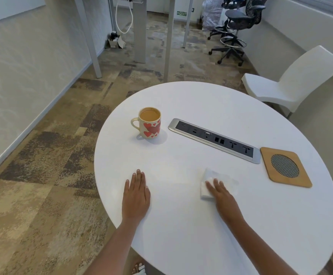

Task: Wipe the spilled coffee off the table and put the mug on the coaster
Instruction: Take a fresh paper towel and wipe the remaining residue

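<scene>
A cream mug [149, 124] with red hearts, full of milky coffee, stands upright on the round white table [201, 225], at its far left. A square wooden coaster [268, 173] with a mesh centre lies at the right edge. My right hand [220, 192] presses flat on a white folded tissue [211, 180] near the table's middle. My left hand [136, 193] rests flat on the table by its left edge, fingers straight, holding nothing. I cannot make out a coffee stain on the white surface.
A long silver power and data socket strip [214, 139] is set into the table between the mug and the coaster. A white chair [292, 82] stands beyond the table at the right. Office chairs [235, 30] and desk legs [139, 32] stand farther back on the carpet.
</scene>
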Motion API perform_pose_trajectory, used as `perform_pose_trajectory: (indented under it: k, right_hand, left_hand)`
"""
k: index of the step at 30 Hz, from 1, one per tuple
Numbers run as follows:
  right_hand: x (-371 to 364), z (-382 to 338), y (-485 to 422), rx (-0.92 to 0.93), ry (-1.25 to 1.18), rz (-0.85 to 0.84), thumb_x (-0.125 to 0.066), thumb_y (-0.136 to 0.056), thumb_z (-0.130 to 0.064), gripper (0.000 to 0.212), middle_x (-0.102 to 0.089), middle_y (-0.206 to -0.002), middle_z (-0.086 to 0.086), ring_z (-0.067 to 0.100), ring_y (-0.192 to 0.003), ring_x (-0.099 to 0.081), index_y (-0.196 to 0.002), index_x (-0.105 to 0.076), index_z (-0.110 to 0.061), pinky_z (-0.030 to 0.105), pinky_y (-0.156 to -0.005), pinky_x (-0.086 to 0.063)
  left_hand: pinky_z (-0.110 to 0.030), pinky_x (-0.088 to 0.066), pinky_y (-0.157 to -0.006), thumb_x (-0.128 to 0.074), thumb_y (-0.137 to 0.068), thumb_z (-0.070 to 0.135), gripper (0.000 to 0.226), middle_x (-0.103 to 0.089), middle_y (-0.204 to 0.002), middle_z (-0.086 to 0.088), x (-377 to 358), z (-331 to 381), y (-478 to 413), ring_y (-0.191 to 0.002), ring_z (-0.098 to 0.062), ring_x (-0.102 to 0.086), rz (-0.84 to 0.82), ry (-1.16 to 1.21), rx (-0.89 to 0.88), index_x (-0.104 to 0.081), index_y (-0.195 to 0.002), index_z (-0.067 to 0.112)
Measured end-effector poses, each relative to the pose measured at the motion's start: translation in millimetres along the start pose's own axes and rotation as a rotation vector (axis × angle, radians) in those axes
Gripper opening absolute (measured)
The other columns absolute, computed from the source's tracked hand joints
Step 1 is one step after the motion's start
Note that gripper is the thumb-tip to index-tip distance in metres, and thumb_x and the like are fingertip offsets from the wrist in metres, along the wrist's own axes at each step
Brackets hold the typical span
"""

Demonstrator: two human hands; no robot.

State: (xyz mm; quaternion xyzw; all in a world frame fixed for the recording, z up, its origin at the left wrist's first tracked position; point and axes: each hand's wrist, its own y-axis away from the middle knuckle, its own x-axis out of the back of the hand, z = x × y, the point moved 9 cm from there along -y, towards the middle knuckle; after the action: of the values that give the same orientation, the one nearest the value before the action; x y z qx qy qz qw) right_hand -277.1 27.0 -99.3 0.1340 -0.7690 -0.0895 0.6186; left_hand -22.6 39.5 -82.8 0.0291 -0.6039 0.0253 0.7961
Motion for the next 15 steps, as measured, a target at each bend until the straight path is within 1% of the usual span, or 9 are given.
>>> perform_pose_trajectory:
  k: [2,3,4,6,8,10,13,15]
  right_hand:
    - [-1,5,2,-0.091,-0.057,0.015,-0.026,-0.095,0.004,0.061,-0.004,-0.16,0.007,0.024,-0.148,-0.006,-0.149,-0.01,-0.018,0.03,-0.115,-0.019]
    - [-2,3,0,-0.13,-0.089,0.016,-0.027,-0.094,0.004,0.061,-0.006,-0.16,0.01,0.026,-0.147,-0.007,-0.149,-0.012,-0.016,0.033,-0.117,-0.017]
    - [-3,-1,-2,-0.162,-0.111,0.019,-0.029,-0.095,0.0,0.057,-0.008,-0.159,0.012,0.028,-0.147,-0.008,-0.149,-0.014,-0.013,0.037,-0.117,-0.016]
    - [-4,-10,-5,-0.206,-0.13,0.026,-0.028,-0.101,-0.017,0.048,-0.009,-0.158,0.018,0.03,-0.147,-0.008,-0.148,-0.016,-0.009,0.041,-0.118,-0.016]
    - [-8,-15,-6,-0.237,-0.15,0.029,-0.023,-0.103,-0.025,0.048,-0.006,-0.157,0.021,0.032,-0.147,-0.005,-0.148,-0.016,-0.01,0.043,-0.118,-0.014]
    - [-8,-14,-6,-0.28,-0.215,0.058,-0.02,-0.103,-0.024,0.047,-0.005,-0.158,0.019,0.031,-0.147,-0.003,-0.148,-0.017,-0.011,0.043,-0.119,-0.011]
    - [-5,-14,-7,-0.349,-0.359,0.116,-0.018,-0.103,-0.021,0.045,-0.008,-0.158,0.017,0.029,-0.147,-0.002,-0.146,-0.024,-0.01,0.043,-0.119,-0.006]
    - [-3,-18,-11,-0.393,-0.421,0.151,-0.018,-0.103,-0.02,0.044,-0.008,-0.158,0.017,0.031,-0.147,-0.002,-0.145,-0.028,-0.011,0.044,-0.119,-0.005]
  left_hand:
    - [-0.053,-0.053,-0.084,-0.029,-0.083,0.017,0.052,-0.065,-0.119,-0.023,0,1,2,-0.106,-0.036,-0.065,0.006,-0.021,-0.006,-0.063,-0.113,-0.008]
    - [-0.053,-0.052,-0.084,-0.029,-0.083,0.017,0.052,-0.064,-0.12,-0.023,0,2,3,-0.106,-0.036,-0.065,0.002,-0.024,-0.005,-0.063,-0.114,-0.008]
    - [-0.054,-0.052,-0.084,-0.029,-0.083,0.017,0.053,-0.064,-0.12,-0.023,0,2,3,-0.106,-0.037,-0.065,-0.005,-0.023,-0.002,-0.063,-0.114,-0.008]
    - [-0.055,-0.052,-0.085,-0.028,-0.083,0.017,0.053,-0.064,-0.12,-0.024,1,1,3,-0.106,-0.038,-0.064,-0.003,-0.014,0.002,-0.062,-0.115,-0.008]
    - [-0.056,-0.051,-0.085,-0.028,-0.083,0.017,0.053,-0.063,-0.121,-0.024,3,2,3,-0.107,-0.038,-0.064,0.006,-0.004,0.0,-0.062,-0.115,-0.009]
    - [-0.056,-0.051,-0.085,-0.028,-0.083,0.017,0.053,-0.064,-0.12,-0.024,3,3,2,-0.107,-0.038,-0.064,0.005,0.002,0.0,-0.062,-0.115,-0.009]
    - [-0.054,-0.053,-0.084,-0.029,-0.082,0.017,0.052,-0.066,-0.118,-0.022,3,2,-3,-0.105,-0.036,-0.066,-0.002,0.0,-0.002,-0.064,-0.113,-0.007]
    - [-0.052,-0.053,-0.083,-0.03,-0.081,0.016,0.052,-0.066,-0.118,-0.02,3,0,-10,-0.104,-0.034,-0.067,-0.001,-0.011,-0.022,-0.065,-0.112,-0.006]
